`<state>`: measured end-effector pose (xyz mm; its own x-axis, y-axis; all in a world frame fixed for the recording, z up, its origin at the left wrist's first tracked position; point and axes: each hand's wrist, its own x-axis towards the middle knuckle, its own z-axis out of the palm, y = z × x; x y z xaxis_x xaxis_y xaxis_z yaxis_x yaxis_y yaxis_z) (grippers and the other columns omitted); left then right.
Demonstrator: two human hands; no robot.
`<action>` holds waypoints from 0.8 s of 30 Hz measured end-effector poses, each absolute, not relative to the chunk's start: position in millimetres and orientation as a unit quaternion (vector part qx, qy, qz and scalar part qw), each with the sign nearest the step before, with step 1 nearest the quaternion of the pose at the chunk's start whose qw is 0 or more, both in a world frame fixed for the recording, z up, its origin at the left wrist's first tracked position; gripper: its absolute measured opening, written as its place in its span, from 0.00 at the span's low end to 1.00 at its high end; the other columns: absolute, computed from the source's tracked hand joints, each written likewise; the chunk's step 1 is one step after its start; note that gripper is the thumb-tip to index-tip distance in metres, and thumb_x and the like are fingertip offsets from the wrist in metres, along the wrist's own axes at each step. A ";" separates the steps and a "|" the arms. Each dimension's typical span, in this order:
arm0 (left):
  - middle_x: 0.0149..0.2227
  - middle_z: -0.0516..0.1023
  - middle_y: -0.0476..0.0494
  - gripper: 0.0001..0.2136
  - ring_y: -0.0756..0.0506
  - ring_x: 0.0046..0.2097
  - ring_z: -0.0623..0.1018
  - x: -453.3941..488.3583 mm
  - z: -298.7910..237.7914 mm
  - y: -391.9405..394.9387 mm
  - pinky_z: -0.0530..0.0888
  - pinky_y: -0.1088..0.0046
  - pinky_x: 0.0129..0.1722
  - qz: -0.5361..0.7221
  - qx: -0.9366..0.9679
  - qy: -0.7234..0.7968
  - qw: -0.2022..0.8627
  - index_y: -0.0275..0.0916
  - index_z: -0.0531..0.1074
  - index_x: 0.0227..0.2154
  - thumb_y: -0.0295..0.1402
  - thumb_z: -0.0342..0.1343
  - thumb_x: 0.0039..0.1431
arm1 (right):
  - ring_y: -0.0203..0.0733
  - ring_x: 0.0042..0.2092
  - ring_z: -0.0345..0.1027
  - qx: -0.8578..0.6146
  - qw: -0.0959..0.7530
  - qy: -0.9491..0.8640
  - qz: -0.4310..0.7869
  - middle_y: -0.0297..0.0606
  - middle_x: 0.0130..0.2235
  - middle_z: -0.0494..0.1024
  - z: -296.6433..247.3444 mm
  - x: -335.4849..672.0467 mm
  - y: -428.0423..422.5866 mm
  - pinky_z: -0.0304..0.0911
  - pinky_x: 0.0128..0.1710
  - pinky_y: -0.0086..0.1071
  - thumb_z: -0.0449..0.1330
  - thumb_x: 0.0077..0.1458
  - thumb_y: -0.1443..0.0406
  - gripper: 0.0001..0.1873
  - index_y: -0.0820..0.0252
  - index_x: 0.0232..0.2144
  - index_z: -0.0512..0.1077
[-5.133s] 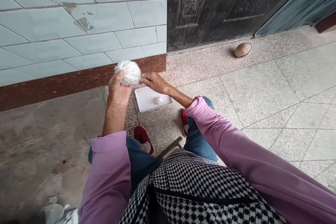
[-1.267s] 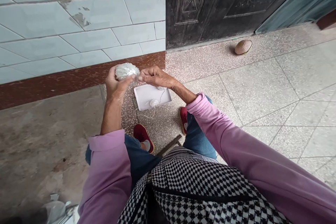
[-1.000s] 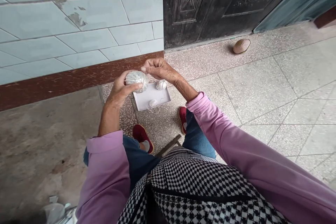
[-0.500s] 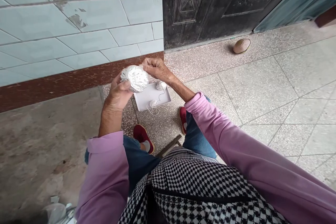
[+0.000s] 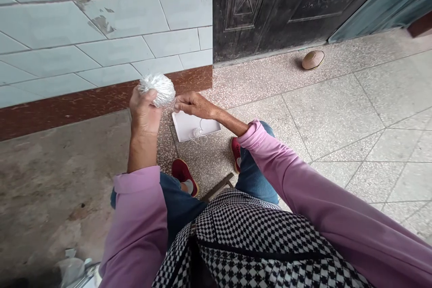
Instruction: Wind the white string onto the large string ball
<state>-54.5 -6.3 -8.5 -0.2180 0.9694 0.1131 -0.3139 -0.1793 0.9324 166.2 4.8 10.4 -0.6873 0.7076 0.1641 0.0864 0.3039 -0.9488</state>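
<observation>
A thick ball of shiny white yarn [image 5: 161, 90] is held up in front of the wall's base by my left hand [image 5: 145, 110], thumb across its near side. Just right of the ball, my right hand [image 5: 197, 105] is closed with fingertips pinched together; any strand between them is too fine to make out. Below my right hand lies a shallow white tray [image 5: 184, 129] on the floor. A small white ball of thread [image 5: 197, 132] sits in it, with loose thread trailing over the near edge. My right hand covers the tray's far right part.
A tiled wall [image 5: 121, 13] with a brown base stands ahead, beside a dark carved door [image 5: 263, 4]. A round pinkish object [image 5: 312, 60] rests on the floor near the door. My red shoes [image 5: 182, 172] flank the tray's near side. Plastic litter [image 5: 71, 269] lies at lower left.
My left hand has moved left with the yarn ball and turned it. My right hand has come down and slightly left, now covering the second small ball in the tray.
</observation>
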 end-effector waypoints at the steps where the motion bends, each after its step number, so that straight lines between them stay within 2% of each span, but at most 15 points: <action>1: 0.55 0.85 0.38 0.48 0.30 0.66 0.84 -54.9 -11.8 -4.1 0.86 0.41 0.70 0.659 0.398 0.440 0.462 0.45 0.74 0.54 0.63 0.93 0.38 | 0.37 0.36 0.57 -0.236 0.287 -0.750 0.547 0.27 0.31 0.65 10.1 166.0 2.3 0.55 0.38 0.30 0.66 0.95 0.56 0.26 0.60 0.37 0.75; 3: 0.55 0.84 0.40 0.50 0.33 0.61 0.84 -53.4 -16.7 -2.5 0.87 0.43 0.68 0.648 0.409 0.491 0.414 0.44 0.73 0.56 0.62 0.94 0.39 | 0.35 0.34 0.54 -0.195 0.289 -0.736 0.580 0.25 0.30 0.63 14.0 167.8 -0.3 0.52 0.36 0.29 0.67 0.94 0.45 0.32 0.61 0.38 0.76; 5: 0.57 0.85 0.39 0.46 0.35 0.60 0.84 -50.5 -17.7 -5.2 0.87 0.43 0.69 0.613 0.439 0.538 0.377 0.42 0.74 0.59 0.58 0.93 0.47 | 0.34 0.33 0.52 -0.190 0.309 -0.712 0.602 0.24 0.30 0.61 22.8 173.5 1.0 0.49 0.34 0.27 0.68 0.91 0.37 0.37 0.60 0.38 0.75; 7: 0.57 0.87 0.40 0.40 0.34 0.60 0.85 -47.7 -14.0 -11.3 0.86 0.41 0.71 0.551 0.491 0.572 0.359 0.42 0.77 0.60 0.50 0.91 0.53 | 0.33 0.32 0.49 -0.215 0.333 -0.680 0.617 0.23 0.29 0.60 33.7 182.7 5.7 0.47 0.31 0.27 0.67 0.90 0.33 0.38 0.58 0.40 0.74; 8: 0.57 0.88 0.41 0.37 0.32 0.61 0.86 -46.5 -10.8 -15.0 0.86 0.39 0.72 0.515 0.519 0.581 0.357 0.43 0.79 0.59 0.47 0.91 0.52 | 0.33 0.31 0.48 -0.234 0.343 -0.663 0.623 0.22 0.29 0.59 39.1 188.1 9.0 0.46 0.30 0.27 0.66 0.91 0.33 0.38 0.58 0.41 0.73; 10: 0.56 0.90 0.42 0.34 0.28 0.61 0.88 -44.3 -3.2 -22.2 0.87 0.37 0.72 0.450 0.569 0.582 0.368 0.46 0.83 0.57 0.43 0.90 0.49 | 0.34 0.29 0.43 -0.279 0.364 -0.629 0.627 0.21 0.27 0.56 48.2 198.8 16.1 0.43 0.28 0.27 0.61 0.94 0.34 0.37 0.56 0.41 0.72; 13: 0.53 0.92 0.41 0.34 0.26 0.58 0.90 -39.2 5.7 -29.7 0.88 0.36 0.70 0.420 0.592 0.548 0.416 0.46 0.88 0.57 0.45 0.88 0.46 | 0.37 0.29 0.40 -0.353 0.400 -0.585 0.611 0.22 0.27 0.53 56.9 210.8 25.5 0.44 0.27 0.27 0.58 0.96 0.36 0.35 0.54 0.41 0.70; 18: 0.50 0.92 0.37 0.33 0.27 0.54 0.90 -30.0 8.3 -37.2 0.91 0.43 0.64 0.438 0.549 0.435 0.564 0.46 0.93 0.56 0.46 0.91 0.46 | 0.40 0.31 0.47 -0.441 0.394 -0.557 0.584 0.25 0.28 0.54 59.6 210.1 32.6 0.52 0.27 0.29 0.67 0.92 0.37 0.34 0.51 0.38 0.68; 21: 0.51 0.92 0.35 0.30 0.24 0.57 0.91 -28.4 9.2 -42.0 0.91 0.41 0.64 0.442 0.525 0.386 0.617 0.47 0.94 0.55 0.46 0.90 0.48 | 0.40 0.33 0.54 -0.445 0.389 -0.577 0.564 0.27 0.30 0.59 54.6 200.0 33.0 0.57 0.31 0.29 0.70 0.92 0.43 0.34 0.52 0.36 0.66; 24: 0.51 0.92 0.34 0.31 0.19 0.64 0.90 -29.6 13.3 -43.8 0.90 0.35 0.68 0.465 0.495 0.369 0.635 0.47 0.93 0.55 0.48 0.90 0.48 | 0.41 0.37 0.59 -0.439 0.379 -0.617 0.532 0.30 0.31 0.66 46.4 189.3 32.9 0.60 0.36 0.30 0.71 0.92 0.51 0.33 0.53 0.32 0.66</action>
<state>-29.6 -43.8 13.3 0.2955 0.9553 -0.0082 -0.2259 0.0782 0.9710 189.3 32.9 46.4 -0.3271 0.9450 -0.0001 0.1380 0.0476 -0.9893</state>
